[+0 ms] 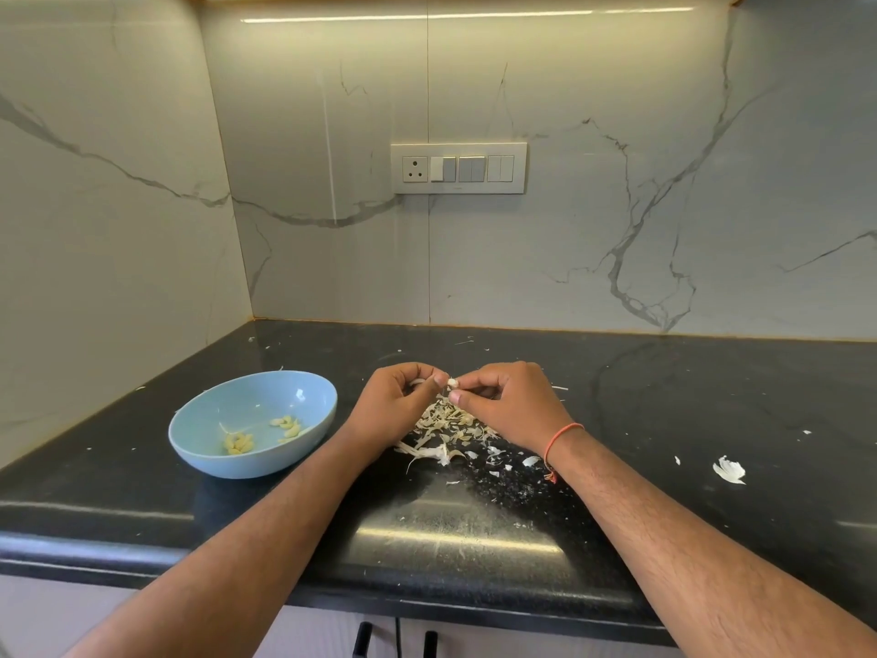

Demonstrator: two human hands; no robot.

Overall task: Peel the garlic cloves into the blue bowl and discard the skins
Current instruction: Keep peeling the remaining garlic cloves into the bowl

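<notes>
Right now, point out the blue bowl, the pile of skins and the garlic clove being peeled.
blue bowl (199,455): head view, outer front wall.
pile of skins (443,422): head view, middle of the heap.
garlic clove (452,383): head view, white tip showing between the hands.

**Lighting/quality: bright, even, sharp centre**

Warm strip light along the top edge reflects on the glossy white marble-veined wall (617,135). Broad glare patches on the polished black stone countertop (455,539). Soft shadows. Wide-angle bending at edges; forearms slightly soft near the bottom.
</notes>
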